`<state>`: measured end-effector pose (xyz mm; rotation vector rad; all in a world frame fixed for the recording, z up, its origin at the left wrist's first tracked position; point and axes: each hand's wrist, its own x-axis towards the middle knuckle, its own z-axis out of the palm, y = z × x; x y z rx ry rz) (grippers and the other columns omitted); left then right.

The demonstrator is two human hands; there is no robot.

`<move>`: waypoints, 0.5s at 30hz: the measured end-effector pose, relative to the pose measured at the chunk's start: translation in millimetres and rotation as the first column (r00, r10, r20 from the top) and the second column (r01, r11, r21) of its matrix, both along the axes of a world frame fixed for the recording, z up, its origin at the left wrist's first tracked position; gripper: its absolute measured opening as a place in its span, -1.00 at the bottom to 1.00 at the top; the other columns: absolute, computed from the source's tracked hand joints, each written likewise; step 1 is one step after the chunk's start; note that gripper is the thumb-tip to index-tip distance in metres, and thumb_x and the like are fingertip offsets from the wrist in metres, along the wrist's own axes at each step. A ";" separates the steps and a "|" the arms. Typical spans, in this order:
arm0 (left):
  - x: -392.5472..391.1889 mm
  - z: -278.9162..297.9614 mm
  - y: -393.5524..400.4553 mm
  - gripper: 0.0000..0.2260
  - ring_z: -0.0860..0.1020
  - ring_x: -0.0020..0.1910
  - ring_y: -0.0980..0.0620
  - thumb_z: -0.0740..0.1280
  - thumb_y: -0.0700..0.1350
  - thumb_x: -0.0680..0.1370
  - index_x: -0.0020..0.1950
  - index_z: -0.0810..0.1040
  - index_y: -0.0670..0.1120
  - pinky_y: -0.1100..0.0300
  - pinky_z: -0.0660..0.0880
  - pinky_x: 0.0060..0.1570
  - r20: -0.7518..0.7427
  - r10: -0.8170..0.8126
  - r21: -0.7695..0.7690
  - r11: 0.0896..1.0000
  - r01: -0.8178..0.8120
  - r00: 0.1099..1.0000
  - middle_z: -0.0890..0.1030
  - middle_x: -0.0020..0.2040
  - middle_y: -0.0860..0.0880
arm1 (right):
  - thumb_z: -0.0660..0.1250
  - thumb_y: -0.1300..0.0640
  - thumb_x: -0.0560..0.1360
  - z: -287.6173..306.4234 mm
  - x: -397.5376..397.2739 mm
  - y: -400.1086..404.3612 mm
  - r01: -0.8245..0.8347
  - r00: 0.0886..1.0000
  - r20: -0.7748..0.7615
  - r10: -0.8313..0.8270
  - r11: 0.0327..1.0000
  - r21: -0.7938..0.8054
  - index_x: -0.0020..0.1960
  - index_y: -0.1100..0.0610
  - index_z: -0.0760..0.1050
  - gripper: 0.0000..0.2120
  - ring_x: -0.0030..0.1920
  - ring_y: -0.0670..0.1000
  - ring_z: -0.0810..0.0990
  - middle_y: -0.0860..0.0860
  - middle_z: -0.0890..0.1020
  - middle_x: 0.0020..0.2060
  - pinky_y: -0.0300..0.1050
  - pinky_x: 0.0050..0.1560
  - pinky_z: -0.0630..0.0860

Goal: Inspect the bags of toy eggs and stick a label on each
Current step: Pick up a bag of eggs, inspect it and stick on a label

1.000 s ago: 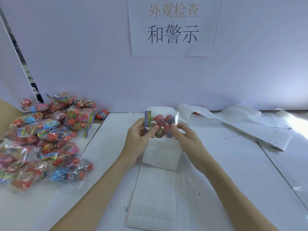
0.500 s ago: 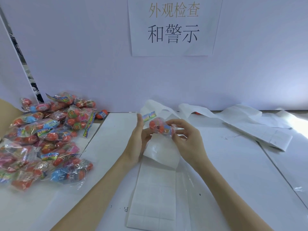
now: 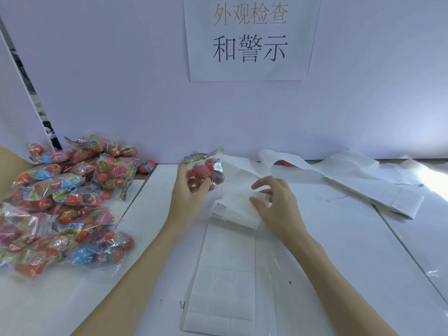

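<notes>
My left hand [image 3: 186,197] grips a clear bag of red toy eggs [image 3: 206,172] with a colourful header strip, held just above the table's middle. My right hand [image 3: 274,202] hovers to the right of the bag with fingers loosely spread, over the curled top end of a white label sheet [image 3: 225,275]. The sheet runs down the table toward me and shows a grid of blank white labels. Nothing sits between the right hand's fingers.
A big pile of bagged toy eggs [image 3: 65,202] covers the left side of the table. One loose red egg [image 3: 146,166] lies by the wall. Used white backing strips [image 3: 351,175] trail across the back right. A paper sign [image 3: 249,37] hangs on the wall.
Both hands held the bag before; my right hand has let go and moved down to the right over the label sheet. My left hand now holds the bag alone, tilted leftward.
</notes>
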<state>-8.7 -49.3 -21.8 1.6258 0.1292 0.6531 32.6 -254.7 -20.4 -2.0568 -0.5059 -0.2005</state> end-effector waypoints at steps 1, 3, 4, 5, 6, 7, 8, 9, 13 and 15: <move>-1.0 0.1 0.0 -0.37 0.71 0.02 -0.02 0.34 -0.28 0.64 0.52 0.29 0.32 0.18 0.64 0.07 0.028 -0.003 0.052 0.999 0.001 1.000 0.67 0.13 -0.08 | 0.45 0.31 0.55 -0.5 1.9 -1.7 0.055 0.998 0.007 -0.055 0.998 0.009 0.03 0.10 0.57 -0.84 -0.08 -0.25 0.51 0.06 0.56 0.10 -0.53 -0.05 0.34; -2.4 1.0 -1.5 -0.35 0.68 0.03 -0.09 0.25 -0.32 0.67 0.51 0.27 0.37 0.05 0.65 0.09 0.080 0.009 0.237 0.971 -0.028 0.997 0.61 0.13 -0.07 | 0.45 0.30 0.55 -2.2 5.1 -3.8 0.149 0.988 0.036 -0.150 0.989 0.026 -0.05 0.09 0.53 -0.85 -0.14 -0.22 0.46 0.06 0.56 0.01 -0.49 -0.09 0.33; -2.7 0.8 -2.5 -0.46 0.66 0.05 -0.06 0.23 -0.35 0.67 0.42 0.42 0.29 0.02 0.64 0.09 0.096 0.013 0.372 0.927 -0.048 0.995 0.57 0.16 -0.04 | 0.44 0.30 0.56 -3.0 6.3 -4.4 0.184 0.981 0.048 -0.185 0.982 0.041 -0.06 0.10 0.50 -0.84 -0.15 -0.20 0.46 0.05 0.56 -0.04 -0.46 -0.10 0.33; -4.2 0.0 -4.2 -0.55 0.64 0.07 0.03 0.22 -0.38 0.65 0.26 0.56 0.17 0.06 0.62 0.08 0.107 0.017 0.497 0.865 -0.069 0.994 0.53 0.18 -0.01 | 0.43 0.30 0.57 -3.4 7.3 -5.0 0.207 0.976 0.056 -0.211 0.976 0.063 -0.07 0.11 0.47 -0.83 -0.14 -0.18 0.47 0.04 0.56 -0.08 -0.42 -0.11 0.36; -6.0 0.0 -6.3 -0.60 0.62 0.07 0.13 0.23 -0.42 0.63 0.12 0.64 0.07 0.18 0.58 0.07 0.115 0.012 0.580 0.811 -0.076 0.993 0.48 0.18 0.00 | 0.42 0.30 0.58 -3.5 8.1 -5.5 0.222 0.972 0.061 -0.227 0.971 0.088 -0.08 0.12 0.45 -0.82 -0.12 -0.16 0.49 0.03 0.57 -0.10 -0.36 -0.11 0.40; -7.1 -0.3 -8.6 -0.61 0.59 0.08 0.20 0.23 -0.44 0.61 0.06 0.69 0.01 0.32 0.52 0.08 0.124 -0.006 0.615 0.785 -0.072 0.992 0.44 0.19 -0.01 | 0.42 0.30 0.58 -3.6 9.1 -5.9 0.228 0.969 0.069 -0.236 0.968 0.108 -0.09 0.12 0.44 -0.81 -0.12 -0.15 0.51 0.04 0.58 -0.13 -0.29 -0.11 0.43; -8.0 -0.6 -11.2 -0.62 0.55 0.12 0.24 0.24 -0.43 0.63 0.12 0.71 -0.01 0.41 0.46 0.13 0.118 -0.038 0.615 0.787 -0.043 0.992 0.41 0.22 -0.03 | 0.42 0.31 0.58 -3.8 10.0 -6.3 0.230 0.967 0.083 -0.241 0.966 0.120 -0.11 0.13 0.44 -0.80 -0.13 -0.13 0.52 0.05 0.58 -0.15 -0.22 -0.11 0.45; -9.2 -0.8 -14.1 -0.65 0.53 0.18 0.27 0.25 -0.37 0.65 0.23 0.69 -0.02 0.46 0.41 0.19 0.095 -0.083 0.589 0.808 0.011 0.992 0.38 0.25 -0.02 | 0.42 0.31 0.58 -4.1 10.4 -6.5 0.227 0.966 0.097 -0.240 0.965 0.128 -0.11 0.12 0.44 -0.80 -0.14 -0.11 0.53 0.06 0.58 -0.17 -0.18 -0.11 0.46; -9.5 -6.4 -18.8 -0.64 0.39 0.43 0.28 0.37 -0.09 0.62 0.43 0.57 -0.04 0.41 0.32 0.38 -0.138 -0.289 0.455 0.831 0.320 0.947 0.23 0.44 0.08 | 0.40 0.33 0.59 -4.3 10.6 -5.3 0.210 0.969 0.107 -0.225 0.969 0.129 -0.09 0.09 0.45 -0.80 -0.14 -0.09 0.54 0.03 0.58 -0.17 -0.32 -0.14 0.41; -8.7 -10.1 -17.8 -0.65 0.38 0.47 0.14 0.48 -0.08 0.59 0.37 0.60 -0.03 0.28 0.34 0.45 -0.178 -0.254 0.517 0.797 0.310 0.951 0.22 0.45 0.06 | 0.38 0.33 0.60 -4.2 11.4 -5.9 0.217 0.967 0.106 -0.231 0.968 0.129 -0.05 0.10 0.48 -0.83 -0.12 -0.12 0.55 0.02 0.61 -0.09 -0.28 -0.12 0.44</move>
